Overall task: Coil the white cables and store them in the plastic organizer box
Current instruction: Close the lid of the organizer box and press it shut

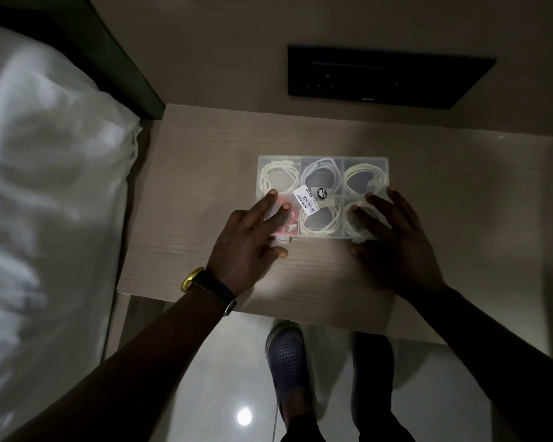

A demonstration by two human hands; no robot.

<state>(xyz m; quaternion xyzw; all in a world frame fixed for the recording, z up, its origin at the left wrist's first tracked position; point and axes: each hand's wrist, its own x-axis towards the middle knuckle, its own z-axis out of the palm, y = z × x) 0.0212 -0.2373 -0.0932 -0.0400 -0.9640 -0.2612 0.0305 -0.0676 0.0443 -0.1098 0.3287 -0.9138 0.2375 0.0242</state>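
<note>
A clear plastic organizer box (322,161) lies on the wooden table (205,186) with its lid down. Coiled white cables sit in its compartments, for example one cable (276,180) at the back left and another cable (363,178) at the back right. A red item (284,229) shows in the front left compartment. A price sticker (308,199) is on the lid. My left hand (249,237) rests flat on the front left of the lid, thumb at the front edge. My right hand (393,231) rests flat on the front right corner, fingers spread.
A bed with white bedding (45,186) borders the table on the left. A black wall panel (383,74) sits behind the table. Below the table's near edge are my feet in a blue clog (286,355) and a dark shoe (372,362) on a glossy floor.
</note>
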